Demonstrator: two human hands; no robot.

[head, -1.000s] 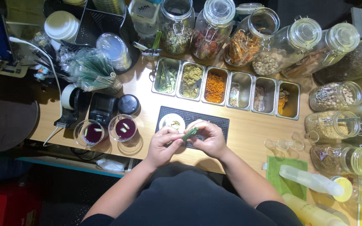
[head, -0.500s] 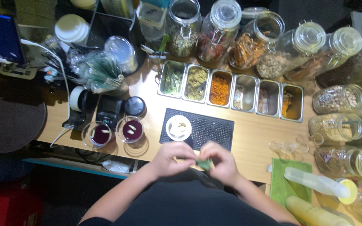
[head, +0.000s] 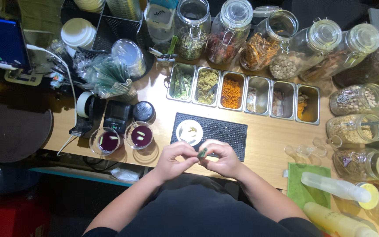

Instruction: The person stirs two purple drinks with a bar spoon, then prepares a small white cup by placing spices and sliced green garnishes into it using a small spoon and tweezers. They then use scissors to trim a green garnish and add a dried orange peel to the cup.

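Two dark drinks (head: 123,138) sit at left on tabletop (head: 264,136). Left hand (head: 174,159) & right hand (head: 222,159), up over the mat (head: 222,131) a sec ago, now pulled back twd body, both grips pinching small green piece (head: 202,153) at tabletop edge, nr white dish (head: 189,132).

A row of six rectangular steel trays (head: 259,93) with chopped ingredients sits mid-table. Far behind stand tall clamp-lid glass jars (head: 231,30). Two clear cups of dark purple drink (head: 139,134) stand at near left, beside a black ribbed rubber mat (head: 224,131).
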